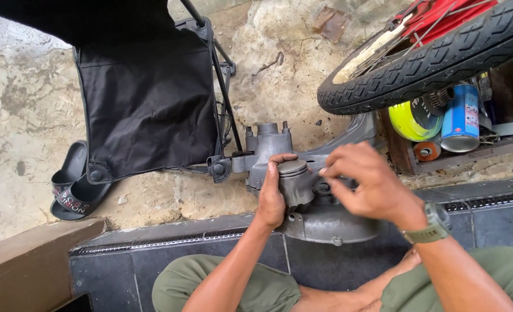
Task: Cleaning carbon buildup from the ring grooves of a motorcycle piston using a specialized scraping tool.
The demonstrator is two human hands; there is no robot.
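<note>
Two hands on piston (pixel 294 180) above grey engine case (pixel 325 219). Left hand (pixel 272 193) wrapped round piston side; right hand (pixel 363 185) fingers pinched just beside it, contents hidden. Piston likely solid metal, stiff, oily-slick; best gripped round side.

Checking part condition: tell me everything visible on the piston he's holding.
The piston is a short grey metal cylinder, dull and slightly grimy, with a flat round crown facing the camera and ring grooves just below its edge. It stands roughly upright over the grey engine case. The left hand wraps its left side, thumb by the crown; the right hand reaches its right side with fingertips. Its lower skirt is hidden.
</note>
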